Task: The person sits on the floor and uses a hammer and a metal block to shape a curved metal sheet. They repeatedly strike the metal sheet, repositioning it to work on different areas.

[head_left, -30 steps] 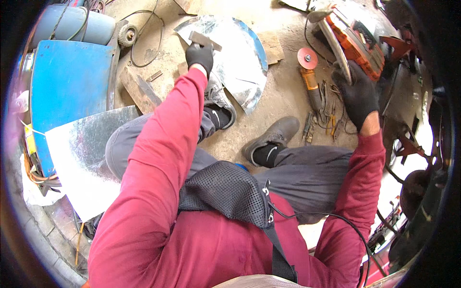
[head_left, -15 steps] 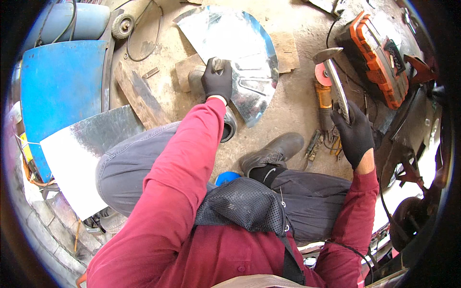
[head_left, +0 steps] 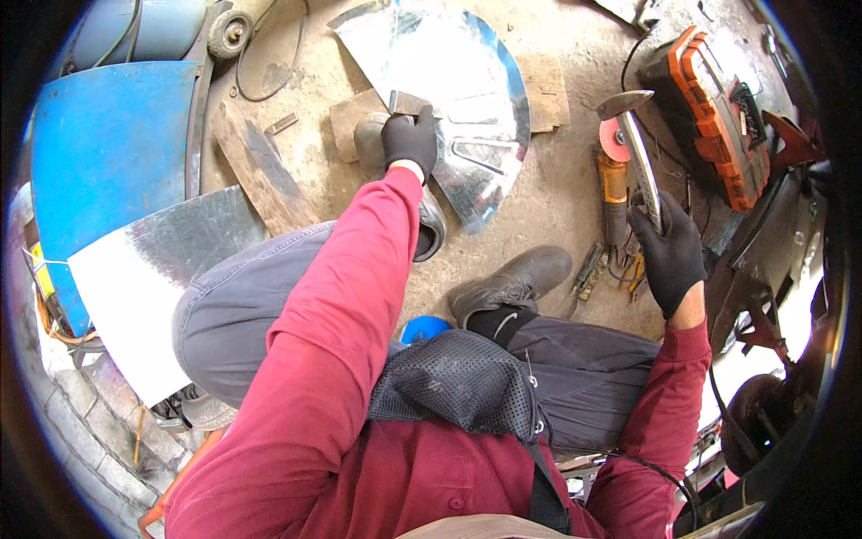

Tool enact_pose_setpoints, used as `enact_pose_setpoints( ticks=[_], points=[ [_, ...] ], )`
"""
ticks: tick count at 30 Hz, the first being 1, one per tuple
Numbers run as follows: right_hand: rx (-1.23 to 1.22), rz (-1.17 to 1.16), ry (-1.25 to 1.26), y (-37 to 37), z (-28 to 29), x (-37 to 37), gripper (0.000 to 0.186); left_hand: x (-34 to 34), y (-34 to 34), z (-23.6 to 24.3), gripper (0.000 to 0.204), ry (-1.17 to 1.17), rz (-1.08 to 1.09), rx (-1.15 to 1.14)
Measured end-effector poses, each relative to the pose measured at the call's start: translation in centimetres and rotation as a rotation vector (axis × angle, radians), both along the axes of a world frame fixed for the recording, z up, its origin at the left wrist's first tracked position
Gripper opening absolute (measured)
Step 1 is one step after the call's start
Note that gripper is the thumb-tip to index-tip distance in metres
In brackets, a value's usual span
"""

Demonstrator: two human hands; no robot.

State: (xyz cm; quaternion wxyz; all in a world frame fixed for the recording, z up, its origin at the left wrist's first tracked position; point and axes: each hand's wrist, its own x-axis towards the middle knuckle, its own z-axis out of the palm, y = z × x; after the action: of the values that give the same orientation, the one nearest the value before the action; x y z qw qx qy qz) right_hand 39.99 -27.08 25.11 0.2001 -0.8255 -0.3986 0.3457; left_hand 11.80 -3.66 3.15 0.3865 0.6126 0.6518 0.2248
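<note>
Hammer shift: since the first frame, the silver-handled metal hammer (head_left: 641,162) has moved clear of the black-and-orange toolbox (head_left: 709,112), to its left.
Left hand (head_left: 410,144): black-gloved, arm stretched far, closed round a flat grey metal bar (head_left: 409,102) at the near-left part of the shiny fan-shaped metal sheet (head_left: 440,63).
Right hand (head_left: 672,256): black-gloved, wrapped round the handle.
Hammer axis: slants near-right to far-left, head far.
Bar axis: roughly left-right.
Sheet finish: bright, ridged.

The person wears a dark red shirt (head_left: 404,472) with long sleeves (head_left: 355,278), black gloves (head_left: 410,144) and gray pants (head_left: 593,373). Under the black mesh pouch (head_left: 449,382) are a red button (head_left: 456,504) and a black strap (head_left: 549,485). Above it are a gray shoe (head_left: 518,280) and black sock (head_left: 489,323).
</note>
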Motion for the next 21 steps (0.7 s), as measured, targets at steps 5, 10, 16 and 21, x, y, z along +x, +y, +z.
enact_pose_setpoints(
  ticks=[5,10,16,21],
  points=[
    [0.003,0.016,-0.021,-0.1,-0.4,0.0,0.033,0.4,0.3,0.8,0.038,0.07,-0.015,-0.043],
    [-0.014,0.025,-0.052,0.4,-0.4,-0.5,0.034,0.6,0.7,0.8,0.043,0.167,-0.067,-0.08],
    [0.097,0.09,-0.086,0.6,-2.1,-1.8,0.039,2.1,0.7,1.5,0.046,0.331,-0.141,-0.067],
    [0.403,0.24,-0.009,5.8,-1.1,-4.2,0.048,2.5,0.4,2.0,0.046,0.364,-0.185,-0.029]
  ],
)
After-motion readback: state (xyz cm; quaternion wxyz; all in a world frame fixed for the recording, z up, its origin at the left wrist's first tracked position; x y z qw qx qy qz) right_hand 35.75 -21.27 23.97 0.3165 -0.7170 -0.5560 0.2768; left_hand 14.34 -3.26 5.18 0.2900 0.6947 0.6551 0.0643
